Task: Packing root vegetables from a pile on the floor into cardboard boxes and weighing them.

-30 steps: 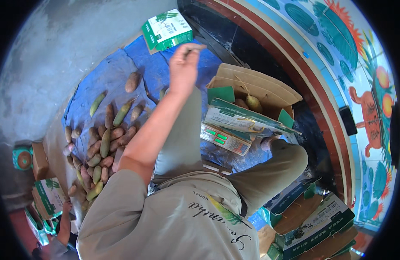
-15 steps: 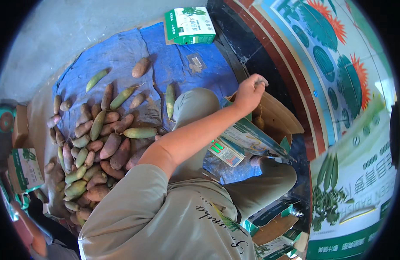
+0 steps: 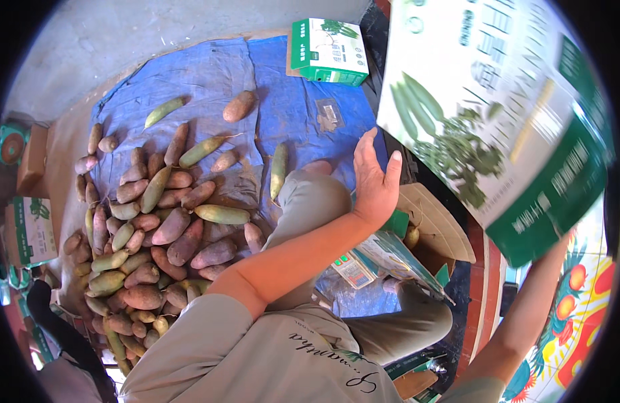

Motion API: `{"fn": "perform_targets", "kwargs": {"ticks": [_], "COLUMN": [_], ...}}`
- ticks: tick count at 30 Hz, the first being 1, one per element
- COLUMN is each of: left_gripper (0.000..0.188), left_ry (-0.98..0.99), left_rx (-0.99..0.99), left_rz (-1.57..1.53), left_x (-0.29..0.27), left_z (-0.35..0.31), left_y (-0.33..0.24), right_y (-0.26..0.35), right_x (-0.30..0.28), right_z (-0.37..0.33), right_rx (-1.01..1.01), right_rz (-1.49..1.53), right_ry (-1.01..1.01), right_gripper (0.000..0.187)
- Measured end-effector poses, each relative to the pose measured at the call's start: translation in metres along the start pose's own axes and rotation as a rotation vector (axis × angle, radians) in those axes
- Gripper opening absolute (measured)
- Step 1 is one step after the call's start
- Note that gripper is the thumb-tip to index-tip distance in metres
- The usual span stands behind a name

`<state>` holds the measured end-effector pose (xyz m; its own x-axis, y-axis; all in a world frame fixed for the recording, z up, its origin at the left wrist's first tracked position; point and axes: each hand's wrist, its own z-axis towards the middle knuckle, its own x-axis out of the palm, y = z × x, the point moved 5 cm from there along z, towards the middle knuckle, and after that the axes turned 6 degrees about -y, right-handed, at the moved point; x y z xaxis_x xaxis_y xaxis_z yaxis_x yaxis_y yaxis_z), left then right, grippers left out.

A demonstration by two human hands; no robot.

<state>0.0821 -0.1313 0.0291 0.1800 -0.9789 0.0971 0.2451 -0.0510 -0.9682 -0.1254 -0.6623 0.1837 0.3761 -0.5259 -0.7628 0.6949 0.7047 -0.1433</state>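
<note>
My left hand (image 3: 377, 185) is raised beyond my knee with its fingers stretched and thumb apart, holding nothing. Below it stands an open cardboard carton (image 3: 439, 225), with a root vegetable (image 3: 412, 236) showing inside. At the upper right a large white and green carton (image 3: 471, 101), printed with green radishes, is held up tilted. My right forearm (image 3: 525, 316) rises behind its lower corner; the box hides the right hand's fingers. A scale (image 3: 353, 269) with a lit green display lies between my legs, partly covered by the open carton.
A heap of green radishes and reddish-brown roots (image 3: 169, 228) spreads over a blue tarp (image 3: 283, 94) on my left. Another white and green carton (image 3: 337, 50) sits at the tarp's far edge. At the left rim are more boxes (image 3: 34, 228) and part of another person (image 3: 71, 369).
The large carton at the right has swung upward and closer, with my right forearm now visible behind it. My left hand has gone from closed to spread and dropped slightly.
</note>
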Motion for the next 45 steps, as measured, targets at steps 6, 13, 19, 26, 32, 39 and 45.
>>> {"fn": "perform_targets", "kwargs": {"ticks": [6,13,19,26,32,39,45], "left_gripper": [0.059,0.058,0.057,0.055,0.052,0.054,0.054], "left_ry": [0.000,0.122,0.247,0.308,0.305,0.370,0.455], "left_rx": [-0.046,-0.101,-0.309,-0.265,-0.293,-0.557,-0.576], "left_rz": [-0.059,-0.073,-0.190,-0.141,-0.205,-0.259,-0.134], "left_x": [-0.013,-0.006,0.007,0.011,0.021,0.031,0.043], "left_z": [0.006,0.007,-0.001,-0.004,-0.006,-0.017,-0.031], "left_y": [0.004,0.000,0.003,0.007,0.011,0.014,0.022], "right_y": [0.354,0.455,0.450,0.439,0.392,0.185,-0.049], "right_x": [0.055,0.124,0.193,0.204,0.114,-0.011,-0.072], "right_z": [0.066,0.036,-0.004,-0.045,-0.048,-0.111,-0.291], "right_rx": [-0.148,0.006,0.026,-0.173,-0.315,-0.067,0.406], "right_rz": [0.163,0.467,0.225,0.042,0.321,0.383,-0.030], "right_ry": [0.108,0.270,0.587,0.777,0.562,0.103,0.193], "right_gripper": [0.043,0.032,0.028,0.036,0.031,0.020,0.023]}}
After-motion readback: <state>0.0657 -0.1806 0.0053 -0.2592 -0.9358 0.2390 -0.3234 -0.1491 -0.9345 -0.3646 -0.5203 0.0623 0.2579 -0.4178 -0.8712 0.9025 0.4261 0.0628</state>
